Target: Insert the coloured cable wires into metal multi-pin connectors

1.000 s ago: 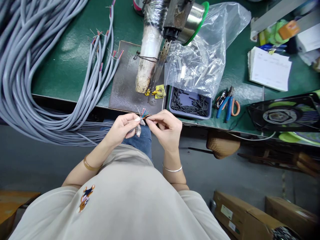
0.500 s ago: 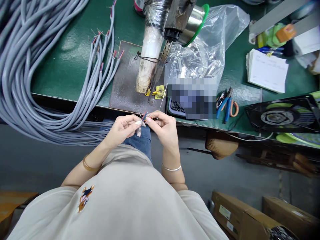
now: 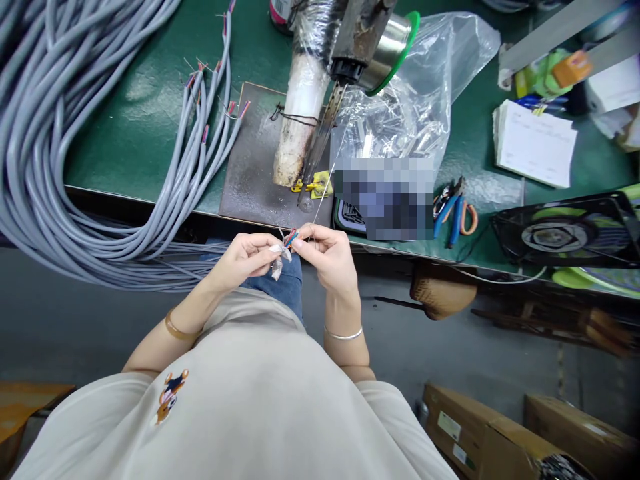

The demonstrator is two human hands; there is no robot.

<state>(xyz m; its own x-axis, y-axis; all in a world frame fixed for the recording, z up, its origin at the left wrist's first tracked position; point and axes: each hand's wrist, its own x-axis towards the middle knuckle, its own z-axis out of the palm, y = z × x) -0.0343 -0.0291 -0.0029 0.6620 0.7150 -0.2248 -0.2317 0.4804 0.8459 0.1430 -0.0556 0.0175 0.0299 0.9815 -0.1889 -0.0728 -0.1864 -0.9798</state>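
At the table's front edge, my left hand [image 3: 250,257] is closed in a pinch on a cable end with loose whitish wrapping [image 3: 277,268] hanging below the fingertips. Thin coloured wires [image 3: 291,237], red and blue among them, stick out of that end. My right hand [image 3: 327,253] is closed, with thumb and forefinger pinching these wires from the right. The fingertips of both hands almost meet, hiding part of the wires. Just above the right fingers runs a thin pale strand [image 3: 324,193]. A dark board [image 3: 250,180] lies beyond the hands, below a slotted metal soldering-iron shaft [image 3: 325,127].
Thick grey cables [image 3: 55,153] loop over the left side, their stripped ends on the green table [image 3: 115,133]. A green-rimmed solder spool [image 3: 393,50], a clear plastic bag [image 3: 425,87], blue-handled pliers [image 3: 454,217], a paper stack [image 3: 535,143] and a black fan [image 3: 565,233] are beyond and to the right.
The coloured wires, more upright before, now lean to the right and fan out between my fingertips. Both hands have stayed almost in place.
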